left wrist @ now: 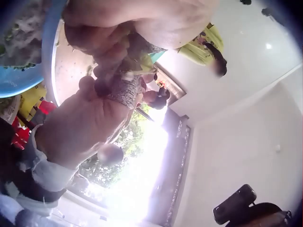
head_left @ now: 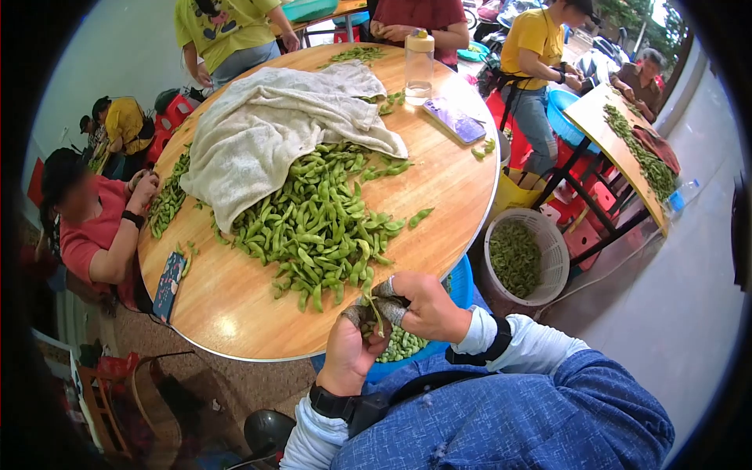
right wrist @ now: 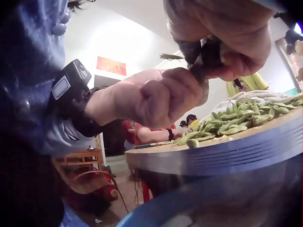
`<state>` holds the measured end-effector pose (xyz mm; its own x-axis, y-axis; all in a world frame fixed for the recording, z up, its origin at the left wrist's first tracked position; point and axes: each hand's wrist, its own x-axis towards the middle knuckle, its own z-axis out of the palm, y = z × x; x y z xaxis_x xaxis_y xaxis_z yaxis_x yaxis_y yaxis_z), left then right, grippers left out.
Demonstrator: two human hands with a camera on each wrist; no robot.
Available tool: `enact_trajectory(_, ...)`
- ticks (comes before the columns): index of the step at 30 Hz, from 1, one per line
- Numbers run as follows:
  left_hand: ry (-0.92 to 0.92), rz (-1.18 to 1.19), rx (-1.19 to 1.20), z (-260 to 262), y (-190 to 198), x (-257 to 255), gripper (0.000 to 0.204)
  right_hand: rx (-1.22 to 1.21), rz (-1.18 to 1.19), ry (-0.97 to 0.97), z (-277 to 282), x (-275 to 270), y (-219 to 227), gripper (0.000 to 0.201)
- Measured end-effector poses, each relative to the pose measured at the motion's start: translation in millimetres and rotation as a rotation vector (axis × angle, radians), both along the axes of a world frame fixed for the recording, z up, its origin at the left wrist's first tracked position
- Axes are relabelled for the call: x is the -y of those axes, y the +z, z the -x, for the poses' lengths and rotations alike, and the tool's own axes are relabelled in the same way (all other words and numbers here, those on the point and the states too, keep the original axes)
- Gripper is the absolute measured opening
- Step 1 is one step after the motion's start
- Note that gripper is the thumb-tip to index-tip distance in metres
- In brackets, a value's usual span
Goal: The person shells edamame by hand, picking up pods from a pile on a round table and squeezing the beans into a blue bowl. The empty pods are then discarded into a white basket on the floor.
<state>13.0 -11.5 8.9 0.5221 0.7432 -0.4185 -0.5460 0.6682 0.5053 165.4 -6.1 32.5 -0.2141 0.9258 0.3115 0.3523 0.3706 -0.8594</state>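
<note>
Over the table's near edge my two hands meet at a green edamame pod point(head_left: 377, 312). My left hand point(head_left: 348, 351) pinches it from the left with curled fingers. On the other side my right hand point(head_left: 432, 307) has its thumb and fingers bent at the same pod. Grey wraps point(head_left: 389, 311) cover some fingertips, and the fingers hide part of the pod. Beneath the hands, shelled green beans point(head_left: 405, 343) lie in a blue basin point(head_left: 462, 283). A large heap of edamame pods point(head_left: 317, 219) spreads on the table just beyond them.
A pale towel point(head_left: 258, 129) covers the back of the heap on the round wooden table point(head_left: 258, 313). A bottle point(head_left: 419, 66) and a purple-covered phone point(head_left: 454, 121) stand and lie farther back. A white basket point(head_left: 558, 262) of pods is at right. Several people work around.
</note>
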Motion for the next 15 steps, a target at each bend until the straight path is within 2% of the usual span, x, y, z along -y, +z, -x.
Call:
enact_trajectory(3, 0.078, 0.124, -0.052, 0, 0, -3, 0.025, 0.007, -0.057, 0.032, 1, -5, -8, 0.011)
enact_trajectory(6, 0.181, 0.216, -0.205, -8, 13, -9, 0.019, -0.028, -0.094, 0.055, 0, -11, -14, 0.012)
enact_trajectory(10, 0.191, 0.205, -0.263, -19, 15, -18, 0.017, -0.104, -0.050, 0.043, -6, -16, -14, 0.013)
enact_trajectory(13, 0.166, 0.157, -0.273, -21, 6, -20, 0.017, -0.350, 0.200, 0.061, -11, -18, -9, 0.012)
enact_trajectory(15, 0.152, 0.138, -0.314, -22, 13, -19, 0.016, -0.375, 0.326, 0.044, -16, -21, -8, 0.011)
